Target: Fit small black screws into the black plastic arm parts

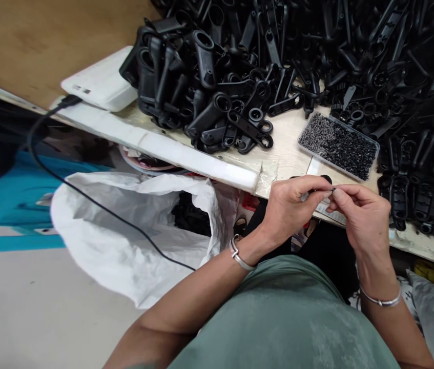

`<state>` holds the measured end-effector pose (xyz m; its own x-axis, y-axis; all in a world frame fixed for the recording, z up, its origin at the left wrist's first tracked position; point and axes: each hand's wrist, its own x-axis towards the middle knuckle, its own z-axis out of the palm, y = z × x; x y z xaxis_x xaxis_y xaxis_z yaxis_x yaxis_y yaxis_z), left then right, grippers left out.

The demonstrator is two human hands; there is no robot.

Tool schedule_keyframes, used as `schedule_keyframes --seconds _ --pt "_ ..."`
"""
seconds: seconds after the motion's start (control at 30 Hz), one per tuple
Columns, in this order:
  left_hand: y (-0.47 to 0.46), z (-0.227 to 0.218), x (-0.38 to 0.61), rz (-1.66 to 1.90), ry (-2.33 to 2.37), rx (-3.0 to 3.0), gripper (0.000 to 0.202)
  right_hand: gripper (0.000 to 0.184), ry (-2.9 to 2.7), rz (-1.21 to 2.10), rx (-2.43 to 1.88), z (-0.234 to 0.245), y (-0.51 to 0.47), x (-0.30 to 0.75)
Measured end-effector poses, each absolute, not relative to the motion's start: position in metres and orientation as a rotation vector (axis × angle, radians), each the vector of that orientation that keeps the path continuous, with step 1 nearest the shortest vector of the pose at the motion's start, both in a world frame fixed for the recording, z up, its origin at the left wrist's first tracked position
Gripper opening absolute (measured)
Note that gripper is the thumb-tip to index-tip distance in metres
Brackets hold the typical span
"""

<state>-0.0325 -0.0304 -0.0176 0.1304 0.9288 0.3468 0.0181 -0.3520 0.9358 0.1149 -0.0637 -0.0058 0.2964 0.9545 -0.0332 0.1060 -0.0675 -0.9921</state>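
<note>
Nearest, at the counter's edge: the bare left hand (289,207) and bare right hand (366,212) meet tip to tip, fingers of both pinched on a tiny dark piece (333,189). Its exact shape: too small to tell. A rounded black part (326,179) shows behind the left fingers; whether held, I cannot tell.

Progress (judgement): one piece in hand, mid-step; much left, since the clear plastic box (334,163) just beyond is well filled with small dark and silvery bits. Black plastic parts in rows (420,200) at right may be sorted; finished or waiting, unclear.

Room: a bare patch of pale wooden counter (291,146) lies left of the box. Below the white front strip (201,163), a white sack (97,246) gapes, black cable (105,202) crossing it. Farthest, a loose heap of black plastic parts (209,56) crowds the back.
</note>
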Motion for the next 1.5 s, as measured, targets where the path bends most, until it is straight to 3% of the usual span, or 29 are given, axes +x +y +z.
schedule_keyframes --seconds 0.43,0.83,1.23,1.5 --pt "-0.031 -0.027 -0.035 1.429 0.969 1.801 0.013 0.01 -1.274 0.697 -1.654 0.012 -0.064 0.1" --pt "-0.018 -0.039 -0.063 1.138 1.046 2.355 0.019 0.017 -1.58 0.371 -1.8 0.001 -0.057 0.13" --pt "-0.03 -0.046 -0.056 1.234 0.994 2.21 0.018 0.019 -2.206 -0.054 -1.647 -0.001 -0.056 0.129" --pt "-0.03 -0.05 -0.055 1.265 1.031 2.234 0.017 0.024 -2.445 -0.355 -1.772 0.004 -0.061 0.112"
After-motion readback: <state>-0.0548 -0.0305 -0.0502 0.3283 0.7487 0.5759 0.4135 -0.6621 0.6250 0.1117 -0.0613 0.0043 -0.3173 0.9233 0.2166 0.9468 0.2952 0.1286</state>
